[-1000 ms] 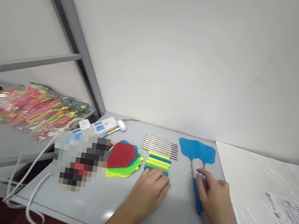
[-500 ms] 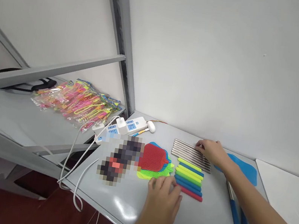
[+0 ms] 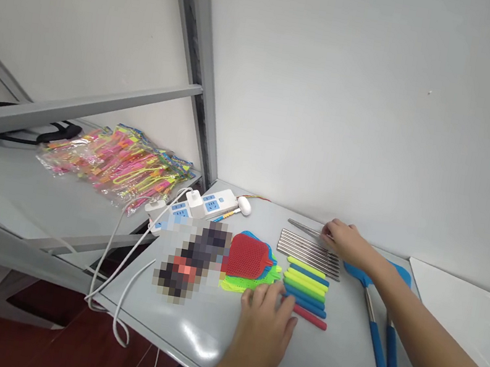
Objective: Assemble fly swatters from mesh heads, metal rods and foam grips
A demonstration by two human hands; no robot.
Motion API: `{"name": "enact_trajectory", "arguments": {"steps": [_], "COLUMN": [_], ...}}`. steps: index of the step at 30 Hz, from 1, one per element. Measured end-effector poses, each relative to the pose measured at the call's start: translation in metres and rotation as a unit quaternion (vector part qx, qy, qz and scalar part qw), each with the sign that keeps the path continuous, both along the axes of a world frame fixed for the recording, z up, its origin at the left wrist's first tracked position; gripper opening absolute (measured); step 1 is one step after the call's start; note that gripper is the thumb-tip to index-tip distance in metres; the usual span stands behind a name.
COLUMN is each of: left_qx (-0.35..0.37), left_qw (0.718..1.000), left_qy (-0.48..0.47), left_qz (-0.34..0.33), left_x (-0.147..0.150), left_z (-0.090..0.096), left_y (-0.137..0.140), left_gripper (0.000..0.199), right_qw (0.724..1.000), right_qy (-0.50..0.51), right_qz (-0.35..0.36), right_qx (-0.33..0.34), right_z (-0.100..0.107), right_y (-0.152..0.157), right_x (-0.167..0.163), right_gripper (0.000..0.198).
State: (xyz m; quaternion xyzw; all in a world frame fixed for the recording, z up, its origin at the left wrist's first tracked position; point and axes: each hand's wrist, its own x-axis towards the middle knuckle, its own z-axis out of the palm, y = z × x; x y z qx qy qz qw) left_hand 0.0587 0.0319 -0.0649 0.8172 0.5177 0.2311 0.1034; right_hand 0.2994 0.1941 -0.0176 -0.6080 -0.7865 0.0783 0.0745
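Observation:
My right hand point(image 3: 350, 244) pinches one thin metal rod point(image 3: 303, 226), lifted off behind the row of metal rods point(image 3: 306, 253) by the wall. In front of that row lie several coloured handle sleeves point(image 3: 305, 287), yellow, blue, green and red. My left hand point(image 3: 263, 327) rests with fingers bent and apart, close to the red sleeve point(image 3: 311, 318) and the near edge of the fly swatter heads. Those heads are stacked, a red one point(image 3: 245, 255) on top of blue and green ones. Under my right forearm are two blue fly swatters point(image 3: 377, 350) with metal shafts, partly hidden.
Left of the swatter heads a pixelated patch point(image 3: 191, 262) hides something. Behind it are a power strip point(image 3: 218, 203) with white cables and a white mouse-like object point(image 3: 244, 206). Bagged pink and yellow items point(image 3: 121, 166) lie on the left shelf, beyond a metal post point(image 3: 199, 63).
My right hand has drawn one metal rod away from the row, towards the wall. My left hand has barely moved. The view has shifted slightly.

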Motion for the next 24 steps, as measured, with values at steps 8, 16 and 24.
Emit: {"name": "enact_trajectory", "arguments": {"steps": [8, 16, 24], "left_qx": [0.071, 0.075, 0.096], "left_qw": [0.997, 0.997, 0.995], "left_qy": [0.007, -0.011, -0.038], "left_qz": [-0.013, -0.012, -0.009], "left_x": [0.004, 0.002, -0.001], "left_z": [-0.007, -0.008, -0.011], "left_y": [0.003, 0.004, 0.002], "left_gripper": [0.012, 0.016, 0.015], "right_qw": [0.971, 0.967, 0.987], "right_qy": [0.137, 0.199, 0.084], "right_qz": [-0.186, -0.138, -0.136], "right_qx": [0.059, -0.074, -0.025], "right_z": [0.005, -0.031, -0.035], "right_y": [-0.086, -0.162, -0.166], "right_x": [0.006, -0.03, -0.033], "right_gripper": [0.046, 0.036, 0.026]}}
